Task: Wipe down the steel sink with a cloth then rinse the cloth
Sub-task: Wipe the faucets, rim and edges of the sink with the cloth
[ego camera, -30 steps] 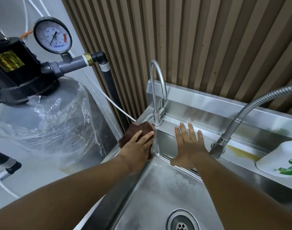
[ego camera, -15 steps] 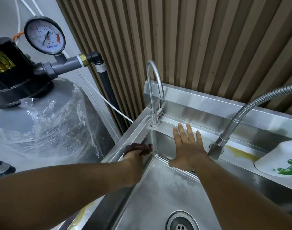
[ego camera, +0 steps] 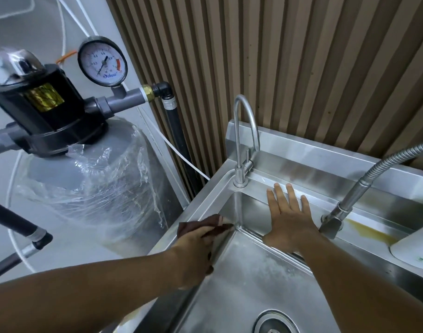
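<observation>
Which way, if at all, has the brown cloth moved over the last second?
Yes. The left hand has drawn the brown cloth back along the sink's left rim, away from the gooseneck tap's base, towards the person.

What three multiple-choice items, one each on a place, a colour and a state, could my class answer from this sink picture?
1. Where is the cloth?
A. on the left rim of the sink
B. in a bucket
C. on a shelf

2. What colour is the cloth?
A. blue
B. brown
C. yellow

3. How is the right hand?
A. curled round a cup
B. clenched in a fist
C. flat, fingers straight, on the sink's back wall

Answers:
1 A: the left hand holds it on that rim.
2 B: it shows dark brown past the fingers.
3 C: the palm lies on the steel wall and the fingers point up to the back ledge.
</observation>
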A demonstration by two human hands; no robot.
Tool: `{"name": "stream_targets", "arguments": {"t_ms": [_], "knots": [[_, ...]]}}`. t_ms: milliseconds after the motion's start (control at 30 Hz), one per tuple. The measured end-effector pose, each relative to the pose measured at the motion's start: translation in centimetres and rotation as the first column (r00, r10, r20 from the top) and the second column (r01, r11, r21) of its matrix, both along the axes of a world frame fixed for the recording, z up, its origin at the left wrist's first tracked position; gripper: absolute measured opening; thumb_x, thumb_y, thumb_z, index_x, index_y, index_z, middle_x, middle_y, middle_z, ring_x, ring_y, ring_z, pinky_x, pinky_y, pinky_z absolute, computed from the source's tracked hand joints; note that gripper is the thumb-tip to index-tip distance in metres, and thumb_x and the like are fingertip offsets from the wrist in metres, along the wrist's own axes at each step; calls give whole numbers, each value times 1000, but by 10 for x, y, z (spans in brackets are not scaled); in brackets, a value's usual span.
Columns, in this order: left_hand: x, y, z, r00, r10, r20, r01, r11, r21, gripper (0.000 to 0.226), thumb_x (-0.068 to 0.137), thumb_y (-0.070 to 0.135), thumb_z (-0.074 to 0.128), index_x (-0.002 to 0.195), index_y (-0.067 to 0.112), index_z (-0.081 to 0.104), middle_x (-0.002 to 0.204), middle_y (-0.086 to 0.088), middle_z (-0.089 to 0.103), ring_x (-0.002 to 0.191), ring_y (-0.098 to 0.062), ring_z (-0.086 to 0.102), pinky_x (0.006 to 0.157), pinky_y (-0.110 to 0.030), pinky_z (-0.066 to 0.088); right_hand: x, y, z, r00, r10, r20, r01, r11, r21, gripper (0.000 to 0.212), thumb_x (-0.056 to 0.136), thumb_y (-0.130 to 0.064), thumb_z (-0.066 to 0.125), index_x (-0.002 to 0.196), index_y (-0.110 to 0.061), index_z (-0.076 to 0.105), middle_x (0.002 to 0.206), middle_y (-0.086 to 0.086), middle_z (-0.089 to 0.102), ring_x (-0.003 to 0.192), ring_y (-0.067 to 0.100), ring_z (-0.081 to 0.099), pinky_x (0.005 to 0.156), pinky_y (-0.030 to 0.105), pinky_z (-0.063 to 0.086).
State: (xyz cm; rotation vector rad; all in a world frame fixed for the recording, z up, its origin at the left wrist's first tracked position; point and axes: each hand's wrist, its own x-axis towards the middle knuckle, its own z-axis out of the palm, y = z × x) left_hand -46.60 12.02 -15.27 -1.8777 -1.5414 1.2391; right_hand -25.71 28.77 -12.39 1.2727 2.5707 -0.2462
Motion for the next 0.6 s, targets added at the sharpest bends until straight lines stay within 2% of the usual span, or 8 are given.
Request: {"name": "stream_targets", "arguments": {"t_ms": [33, 67, 133, 233, 333, 433, 500, 600], "knots": [[5, -10, 6, 974, -7, 226, 53, 979, -198, 49, 107, 40, 28, 153, 29, 37, 168, 1, 15, 155, -16, -8, 121, -49, -15, 0, 0, 0, 1000, 3, -1, -3, 1000, 2, 111, 82, -55, 56, 157, -22, -19, 162, 2, -33, 147, 29, -34, 122, 52, -10], [12, -23, 39, 924, 38, 380, 78, 955, -285, 49, 103, 38, 39, 150, 25, 44, 168, -6, 14, 155, -23, -6, 122, -54, -10, 0, 0, 0, 1000, 6, 3, -6, 1000, 3, 112, 82, -57, 56, 157, -22, -19, 162, 2, -32, 147, 30, -34, 122, 53, -10], [-1, -43, 53, 854, -37, 519, 98, 991, -92, 54, 99, 39, 42, 149, 20, 46, 168, -9, 9, 156, -26, 1, 123, -54, 1, 0, 1, 1, 1000, 14, 12, -14, 1000, -4, 112, 82, -58, 55, 157, -21, -19, 162, 3, -33, 147, 30, -34, 122, 53, -9], [-14, -73, 44, 725, 46, 687, -97, 995, 35, 52, 98, 44, 42, 148, 34, 46, 163, -18, 24, 152, -33, 22, 116, -52, 21, -1, 1, 2, 999, 10, 31, -9, 1000, -16, 112, 81, -57, 54, 157, -22, -21, 161, 3, -35, 146, 30, -35, 122, 53, -10], [-13, -75, 45, 662, 53, 748, -176, 981, 86, 55, 105, 47, 30, 158, 39, 19, 164, -14, 24, 153, -29, 17, 115, -49, 15, -2, 0, 2, 999, 0, 46, 1, 1000, -20, 112, 80, -54, 53, 156, -22, -22, 161, 2, -36, 146, 30, -36, 121, 53, -11], [-3, -50, 51, 553, 146, 821, -335, 940, 58, 62, 105, 49, 16, 161, 29, -3, 168, 2, 10, 153, -12, -10, 122, -39, -6, -2, 0, 3, 999, -6, 53, 8, 1000, -29, 112, 79, -53, 53, 156, -22, -23, 160, 1, -37, 145, 29, -37, 121, 53, -11], [-2, -23, 53, 488, 223, 844, -415, 910, 0, 69, 101, 55, 10, 160, 24, -6, 169, 5, 0, 151, -7, -18, 123, -35, -13, -3, 0, 3, 998, -9, 55, 11, 999, -35, 113, 79, -52, 53, 156, -22, -23, 160, 1, -38, 145, 29, -38, 121, 53, -12], [-5, 17, 53, 463, 268, 845, -460, 887, -29, 86, 92, 72, 3, 161, 22, -1, 167, 2, -14, 151, -10, -21, 123, -39, -14, -3, -1, 3, 999, -8, 54, 10, 1000, -28, 114, 79, -55, 54, 156, -23, -23, 160, 1, -36, 145, 29, -37, 121, 53, -12]]}}
